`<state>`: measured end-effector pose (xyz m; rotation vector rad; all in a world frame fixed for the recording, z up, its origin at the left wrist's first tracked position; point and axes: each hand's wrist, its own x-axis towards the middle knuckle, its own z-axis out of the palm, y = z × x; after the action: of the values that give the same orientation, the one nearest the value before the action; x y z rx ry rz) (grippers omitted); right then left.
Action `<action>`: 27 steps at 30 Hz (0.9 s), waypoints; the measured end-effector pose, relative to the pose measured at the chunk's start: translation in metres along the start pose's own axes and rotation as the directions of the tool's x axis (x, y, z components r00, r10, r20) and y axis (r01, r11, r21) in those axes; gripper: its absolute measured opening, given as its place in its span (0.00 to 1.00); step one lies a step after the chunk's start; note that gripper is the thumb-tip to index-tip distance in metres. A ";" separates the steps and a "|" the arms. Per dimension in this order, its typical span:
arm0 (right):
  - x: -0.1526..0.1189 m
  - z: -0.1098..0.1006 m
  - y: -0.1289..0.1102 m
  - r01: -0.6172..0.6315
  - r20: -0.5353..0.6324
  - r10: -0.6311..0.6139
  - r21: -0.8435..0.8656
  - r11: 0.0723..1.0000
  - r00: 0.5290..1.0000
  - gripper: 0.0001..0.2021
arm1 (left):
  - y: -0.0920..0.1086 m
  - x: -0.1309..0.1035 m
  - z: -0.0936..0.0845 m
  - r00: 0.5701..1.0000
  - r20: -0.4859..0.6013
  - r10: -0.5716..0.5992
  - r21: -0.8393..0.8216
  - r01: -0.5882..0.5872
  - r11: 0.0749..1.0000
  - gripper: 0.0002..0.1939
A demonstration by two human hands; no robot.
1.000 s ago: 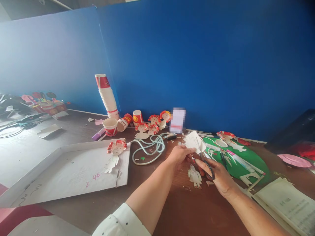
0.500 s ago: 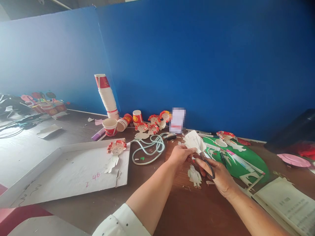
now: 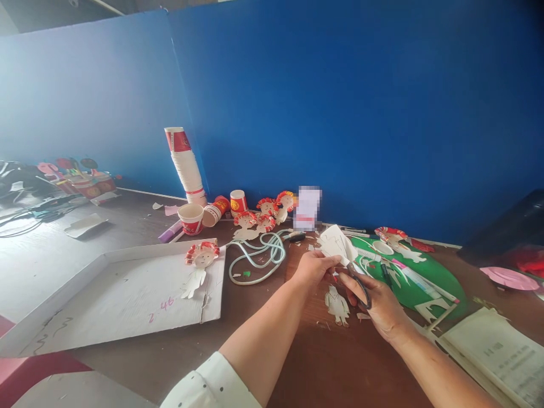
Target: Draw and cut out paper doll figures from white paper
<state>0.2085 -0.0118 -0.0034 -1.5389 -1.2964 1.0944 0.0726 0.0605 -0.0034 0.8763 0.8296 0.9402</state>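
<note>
My left hand [image 3: 315,267] is closed on a white piece of paper [image 3: 335,242] with faint drawn lines, pinching its lower edge. In my right hand [image 3: 378,303] is a pair of scissors [image 3: 361,290] with dark handles, its blades up against the paper's lower right side. Below the hands, a cut-out paper figure [image 3: 337,306] lies on the brown table, with small scraps around it. Another paper figure with a red-fringed round head [image 3: 203,256] rests on the white tray [image 3: 127,294] to the left.
Several paper cups stand in a tall leaning stack [image 3: 186,170] by the blue partition [image 3: 297,102]. A coiled pale cable [image 3: 255,277] lies between tray and hands. A green round mat [image 3: 442,275] carries pens and scraps. At right sits an open book [image 3: 488,345].
Hardly anything differs. My hands, the paper and the scissors keep nearly the same place, and the whole view has shifted very slightly.
</note>
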 end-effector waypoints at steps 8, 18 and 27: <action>-0.002 0.003 -0.002 0.015 -0.003 -0.015 0.029 0.999 1.000 0.17 | 0.000 -0.002 0.003 1.000 0.024 0.014 -0.005 -0.014 1.000 0.14; -0.002 0.006 -0.002 0.033 -0.041 -0.032 0.039 0.999 0.999 0.18 | 0.000 -0.004 0.002 0.997 0.074 0.013 -0.080 -0.007 0.997 0.17; -0.004 0.006 -0.004 0.031 -0.037 -0.029 0.059 0.998 0.999 0.17 | 0.003 -0.005 0.004 0.999 0.005 0.040 -0.091 -0.039 0.995 0.14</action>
<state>0.2010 -0.0149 -0.0009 -1.4844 -1.2473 1.0722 0.0734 0.0561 0.0017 0.8191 0.7597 1.0012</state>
